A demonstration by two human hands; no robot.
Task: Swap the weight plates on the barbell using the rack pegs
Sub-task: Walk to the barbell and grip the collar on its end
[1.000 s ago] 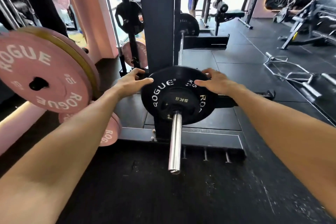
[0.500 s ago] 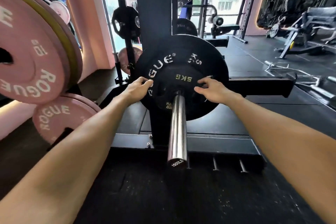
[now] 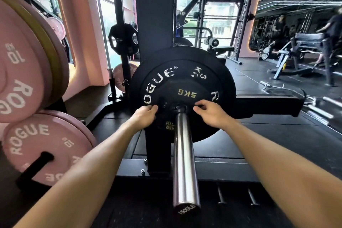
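On the chrome steel barbell sleeve (image 3: 185, 161) pointing near, we pinch the small black round 5 kg plate (image 3: 182, 98) with left hand (image 3: 144, 116) and right hand (image 3: 210, 114), fingers curled on either edge, probably to slide it evenly.

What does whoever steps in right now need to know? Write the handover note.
Left hand: fingers curled on the left edge of the small black 5 kg plate.
Right hand: fingers curled on its right edge.
That plate sits on the barbell sleeve, against a larger black plate behind it.
Pink plates hang on the rack pegs to the left.
Done: both hands are on the small plate.
Left: slide it off the sleeve, hang it on a peg, load the replacement.
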